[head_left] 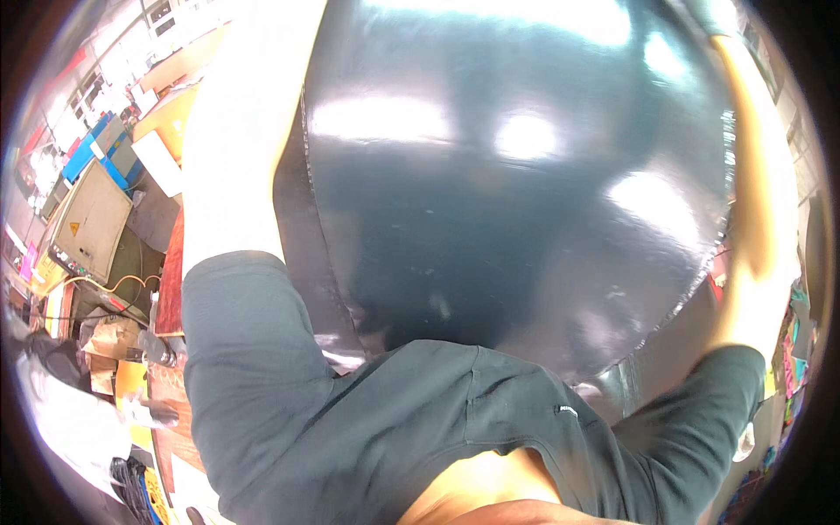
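Note:
A large, glossy black sheet (490, 236), apparently plastic or leather-like, fills the middle of the view and rises close in front of my body. Its rough-cut edges run along both sides. My left arm reaches up past the sheet's left edge, washed out by glare, and its hand lies beyond the top of the picture. Along the right edge my right arm stretches up to my right hand (719, 16), which is partly cut off beside the sheet's top right corner. Something pale seems to cover that hand; its fingers cannot be made out.
To the left stand a beige metal cabinet (91, 219) with a warning sign and a blue machine (92, 150). An orange cable (131, 278) runs near a reddish-brown table edge (171, 271). Cardboard and dark cables lie lower left. Colourful items (798, 337) show at far right.

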The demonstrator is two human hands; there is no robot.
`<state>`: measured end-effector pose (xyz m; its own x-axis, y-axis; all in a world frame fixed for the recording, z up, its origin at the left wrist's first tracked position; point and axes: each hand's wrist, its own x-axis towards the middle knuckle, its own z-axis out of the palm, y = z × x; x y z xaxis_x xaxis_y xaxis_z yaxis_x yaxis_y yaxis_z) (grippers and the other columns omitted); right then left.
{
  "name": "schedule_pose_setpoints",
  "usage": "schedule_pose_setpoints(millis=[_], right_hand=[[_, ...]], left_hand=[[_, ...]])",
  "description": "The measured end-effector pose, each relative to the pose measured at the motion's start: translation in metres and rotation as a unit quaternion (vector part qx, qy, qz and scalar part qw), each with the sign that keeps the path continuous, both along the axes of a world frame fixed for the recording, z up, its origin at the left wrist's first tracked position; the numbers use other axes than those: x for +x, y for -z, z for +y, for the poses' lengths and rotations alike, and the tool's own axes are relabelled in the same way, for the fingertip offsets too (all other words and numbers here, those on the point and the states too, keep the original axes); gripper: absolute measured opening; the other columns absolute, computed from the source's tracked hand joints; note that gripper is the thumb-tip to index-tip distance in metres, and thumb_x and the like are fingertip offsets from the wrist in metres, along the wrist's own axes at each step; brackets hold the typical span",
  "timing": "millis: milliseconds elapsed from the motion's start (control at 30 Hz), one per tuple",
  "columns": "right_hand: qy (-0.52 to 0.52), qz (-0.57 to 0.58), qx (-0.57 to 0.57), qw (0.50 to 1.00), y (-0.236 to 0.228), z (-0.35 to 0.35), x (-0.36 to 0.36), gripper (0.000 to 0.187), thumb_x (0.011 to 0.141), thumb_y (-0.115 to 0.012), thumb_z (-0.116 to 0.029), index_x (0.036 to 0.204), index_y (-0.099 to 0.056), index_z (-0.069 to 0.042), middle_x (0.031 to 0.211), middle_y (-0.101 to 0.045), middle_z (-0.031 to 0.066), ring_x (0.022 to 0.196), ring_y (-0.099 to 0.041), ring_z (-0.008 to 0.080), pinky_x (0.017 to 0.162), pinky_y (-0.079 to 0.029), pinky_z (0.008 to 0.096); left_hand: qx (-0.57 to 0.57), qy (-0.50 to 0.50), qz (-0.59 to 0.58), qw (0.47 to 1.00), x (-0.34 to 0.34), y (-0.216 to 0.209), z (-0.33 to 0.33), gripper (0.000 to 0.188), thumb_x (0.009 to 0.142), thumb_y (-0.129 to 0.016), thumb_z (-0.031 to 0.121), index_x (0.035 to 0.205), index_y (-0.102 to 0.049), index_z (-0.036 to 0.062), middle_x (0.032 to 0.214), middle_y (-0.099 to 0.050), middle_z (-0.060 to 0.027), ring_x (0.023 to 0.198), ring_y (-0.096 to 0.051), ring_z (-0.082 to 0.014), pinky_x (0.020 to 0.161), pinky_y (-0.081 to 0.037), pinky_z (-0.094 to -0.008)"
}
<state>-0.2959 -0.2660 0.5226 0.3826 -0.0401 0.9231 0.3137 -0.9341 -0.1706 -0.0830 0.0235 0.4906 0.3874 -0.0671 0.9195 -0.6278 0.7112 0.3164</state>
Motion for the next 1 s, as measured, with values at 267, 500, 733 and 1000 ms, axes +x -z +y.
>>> schedule_pose_setpoints(millis=[267, 500, 733, 1000], right_hand=[[0.257, 0.284, -0.163, 0.909, 0.397, -0.051, 0.125, 0.070, 0.074, -0.070, -0.031, 0.130, -0.041, -0.001, 0.128, -0.043, 0.0306, 0.112, -0.047, 0.0442, 0.093, -0.039, 0.0507], [0.279, 0.393, 0.395, 0.782, 0.570, -0.077, 0.006, 0.069, 0.081, -0.068, -0.039, 0.126, -0.044, 0.007, 0.115, -0.055, 0.0238, 0.108, -0.053, 0.0310, 0.093, -0.041, 0.0358], [0.166, 0.434, 0.559, 0.687, 0.560, -0.093, 0.020, 0.044, 0.081, -0.070, -0.027, 0.111, -0.057, 0.003, 0.098, -0.061, 0.0033, 0.085, -0.053, 0.0112, 0.077, -0.043, 0.0249], [-0.020, 0.412, 0.706, 0.575, 0.552, -0.097, 0.015, 0.020, 0.086, -0.065, -0.018, 0.103, -0.062, -0.008, 0.095, -0.062, 0.0001, 0.085, -0.055, 0.0103, 0.075, -0.045, 0.0241]], left_hand=[[0.488, -0.409, 0.322, 0.700, 0.330, 0.418, -0.017, 0.048, 0.093, -0.045, 0.043, 0.086, -0.066, 0.0005, 0.079, -0.064, -0.0237, 0.084, -0.063, -0.0316, 0.073, -0.049, -0.0413], [0.341, -0.389, 0.351, 0.780, 0.314, 0.537, -0.009, 0.051, 0.092, -0.046, 0.043, 0.105, -0.058, -0.0047, 0.090, -0.067, -0.0187, 0.094, -0.062, -0.0352, 0.085, -0.045, -0.0396], [0.460, -0.444, 0.091, 0.764, 0.234, 0.517, 0.065, 0.056, 0.083, -0.063, 0.034, 0.126, -0.047, 0.0008, 0.123, -0.053, -0.0215, 0.114, -0.051, -0.0351, 0.097, -0.040, -0.0406], [0.452, -0.240, 0.565, 0.648, 0.041, 0.523, 0.227, 0.039, 0.087, -0.064, 0.026, 0.114, -0.053, -0.0012, 0.101, -0.063, -0.0101, 0.095, -0.059, -0.0175, 0.085, -0.045, -0.0312]])
